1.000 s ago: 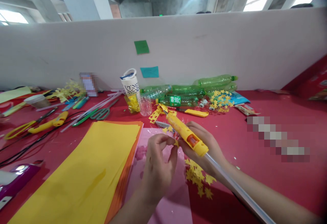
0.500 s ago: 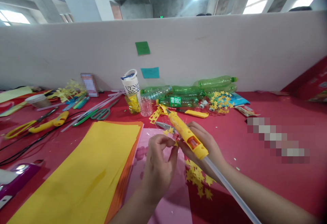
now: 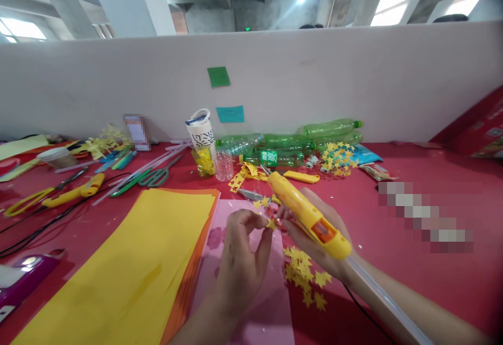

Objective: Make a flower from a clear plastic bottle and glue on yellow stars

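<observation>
My left hand (image 3: 245, 253) is closed in a pinch, with a small yellow paper star (image 3: 271, 224) between thumb and forefinger. My right hand (image 3: 314, 229) grips a yellow hot glue gun (image 3: 306, 211), its nozzle pointing up and away from me. From the gun's rear a long translucent glue stick (image 3: 389, 300) runs towards the lower right. Fingers of the right hand come close to the star; a small red piece shows there, too small to make out. Below them lies a pile of yellow stars (image 3: 301, 269) beside a pink sheet (image 3: 251, 313).
Yellow sheets (image 3: 129, 256) over orange ones lie left. Green plastic bottles (image 3: 283, 139), a white patterned cup (image 3: 201, 130) and a yellow cutter (image 3: 302, 176) are behind the hands. Scissors (image 3: 155, 176), a second yellow glue gun (image 3: 74, 192) and dark cables (image 3: 43, 229) lie at left.
The glue gun has shifted right and slightly down, its nozzle moving away from the star. The star now shows more fully in my left pinch.
</observation>
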A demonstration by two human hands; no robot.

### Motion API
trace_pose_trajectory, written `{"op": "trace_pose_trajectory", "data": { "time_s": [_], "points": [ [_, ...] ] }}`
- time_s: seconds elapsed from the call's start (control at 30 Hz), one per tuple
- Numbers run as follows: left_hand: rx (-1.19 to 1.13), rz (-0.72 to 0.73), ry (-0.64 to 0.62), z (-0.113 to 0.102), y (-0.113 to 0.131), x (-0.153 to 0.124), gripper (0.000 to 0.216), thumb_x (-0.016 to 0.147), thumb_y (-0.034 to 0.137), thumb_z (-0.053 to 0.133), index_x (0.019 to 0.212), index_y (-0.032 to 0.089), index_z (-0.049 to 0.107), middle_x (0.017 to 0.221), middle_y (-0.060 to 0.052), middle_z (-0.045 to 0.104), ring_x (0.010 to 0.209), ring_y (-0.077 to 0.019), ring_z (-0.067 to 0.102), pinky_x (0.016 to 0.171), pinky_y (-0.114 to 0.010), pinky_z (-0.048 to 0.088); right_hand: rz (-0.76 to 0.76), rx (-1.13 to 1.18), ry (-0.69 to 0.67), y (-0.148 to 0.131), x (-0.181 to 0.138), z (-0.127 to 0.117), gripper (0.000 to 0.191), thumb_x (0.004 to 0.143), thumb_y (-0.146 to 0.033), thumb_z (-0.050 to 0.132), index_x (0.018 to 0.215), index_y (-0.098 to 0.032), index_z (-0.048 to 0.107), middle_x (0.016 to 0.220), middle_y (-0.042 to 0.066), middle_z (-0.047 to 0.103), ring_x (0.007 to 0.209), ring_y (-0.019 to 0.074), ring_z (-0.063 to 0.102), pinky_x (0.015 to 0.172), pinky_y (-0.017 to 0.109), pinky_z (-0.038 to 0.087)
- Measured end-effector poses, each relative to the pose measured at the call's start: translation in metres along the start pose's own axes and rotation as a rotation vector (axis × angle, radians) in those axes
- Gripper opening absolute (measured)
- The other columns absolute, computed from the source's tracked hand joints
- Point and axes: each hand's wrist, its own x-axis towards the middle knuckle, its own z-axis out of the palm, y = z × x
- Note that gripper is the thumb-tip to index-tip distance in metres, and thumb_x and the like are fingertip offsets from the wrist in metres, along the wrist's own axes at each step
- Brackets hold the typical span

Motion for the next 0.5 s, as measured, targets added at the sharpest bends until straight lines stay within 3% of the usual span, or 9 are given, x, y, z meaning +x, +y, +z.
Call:
{"op": "trace_pose_trajectory", "data": {
  "time_s": [0.2,0.33,0.5],
  "points": [
    [-0.062,-0.033,-0.01,-0.002,0.0031,-0.0001,0.032,0.081,0.008,0.057,0.104,0.024,0.042,0.098,-0.003,0.05,0.092,-0.0144,0.056,0.083,-0.031,0.048,-0.163,-0.052,-0.04,-0.0018,-0.0004,0.0001,0.015,0.073,-0.01,0.06,0.082,-0.022,0.063,0.068,0.002,0.059,0.08,0.0234,0.057,0.071,0.039,0.047],
    [-0.035,-0.03,-0.018,-0.0033,0.0051,0.0022,0.031,0.081,0.008,0.057,0.103,0.023,0.042,0.095,-0.003,0.051,0.089,-0.0142,0.056,0.08,-0.03,0.048,-0.16,-0.039,-0.003,-0.0018,-0.0001,0.002,0.024,0.072,-0.006,0.056,0.086,-0.023,0.065,0.072,0.003,0.062,0.081,0.0232,0.057,0.073,0.041,0.047],
    [-0.003,0.009,-0.008,-0.004,0.0056,0.0041,0.032,0.08,0.007,0.057,0.104,0.023,0.042,0.095,-0.003,0.05,0.089,-0.0141,0.055,0.08,-0.03,0.048,-0.121,-0.02,-0.016,-0.0038,0.0008,0.003,0.02,0.074,-0.008,0.055,0.083,-0.023,0.065,0.07,0.003,0.062,0.082,0.0231,0.058,0.075,0.041,0.048]
  ]
}}
